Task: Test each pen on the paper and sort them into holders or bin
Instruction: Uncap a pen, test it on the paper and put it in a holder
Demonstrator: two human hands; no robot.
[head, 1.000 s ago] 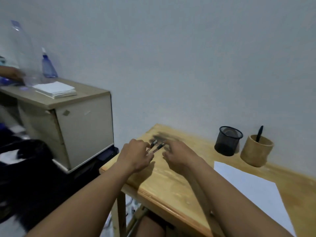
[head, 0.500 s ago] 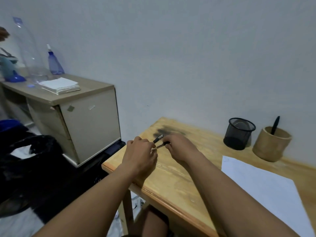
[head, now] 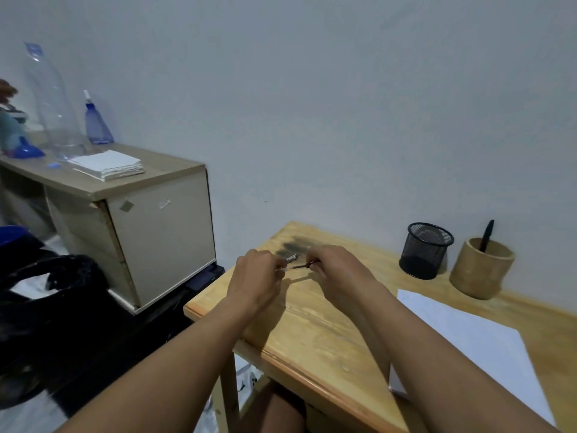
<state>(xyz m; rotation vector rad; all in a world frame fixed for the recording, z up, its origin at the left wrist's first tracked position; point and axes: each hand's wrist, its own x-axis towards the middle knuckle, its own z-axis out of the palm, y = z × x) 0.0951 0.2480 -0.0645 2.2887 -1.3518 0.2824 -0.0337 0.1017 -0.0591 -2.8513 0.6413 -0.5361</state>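
Both of my hands meet over the left part of the wooden table (head: 312, 332). My left hand (head: 256, 278) is closed around some pens; one tip (head: 291, 258) sticks out from its fingers. My right hand (head: 335, 271) pinches the end of another dark pen (head: 301, 266) that points toward the left hand. White paper (head: 468, 335) lies on the table to the right. At the back right stand a black mesh holder (head: 426, 250) and a bamboo holder (head: 480, 268) with one black pen (head: 487, 235) upright in it.
A beige cabinet (head: 150, 220) stands to the left, carrying a stack of white paper, a clear bottle and a blue spray bottle. A black plastic bag (head: 46, 307) sits on the floor at the far left. The wall runs close behind the table.
My right hand went from spread flat beside the left hand to pinching one pen, which has drawn apart from the pens in the left hand. The camera view shifted slightly left.
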